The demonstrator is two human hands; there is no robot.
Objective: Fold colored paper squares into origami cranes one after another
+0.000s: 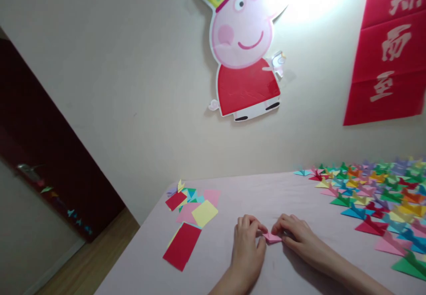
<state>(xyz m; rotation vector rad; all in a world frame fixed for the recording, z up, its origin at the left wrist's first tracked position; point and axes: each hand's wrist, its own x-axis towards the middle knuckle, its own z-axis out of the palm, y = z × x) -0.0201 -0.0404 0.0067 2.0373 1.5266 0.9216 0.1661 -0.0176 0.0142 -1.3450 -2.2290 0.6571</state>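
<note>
A small piece of folded pink paper [273, 238] rests on the pale cloth-covered table, between my two hands. My left hand [246, 246] pinches its left end with thumb and forefinger. At the right end, the thumb and fingers of my right hand [296, 235] close on the same paper. Its finer creases are too small to make out, and the fingertips cover both ends.
Loose coloured sheets, among them a red sheet [182, 246] and a yellow sheet [205, 214], lie to the left. Rows of folded paper birds, such as a red bird [371, 226], fill the right side. A wall [133, 108] rises behind the table [140, 264].
</note>
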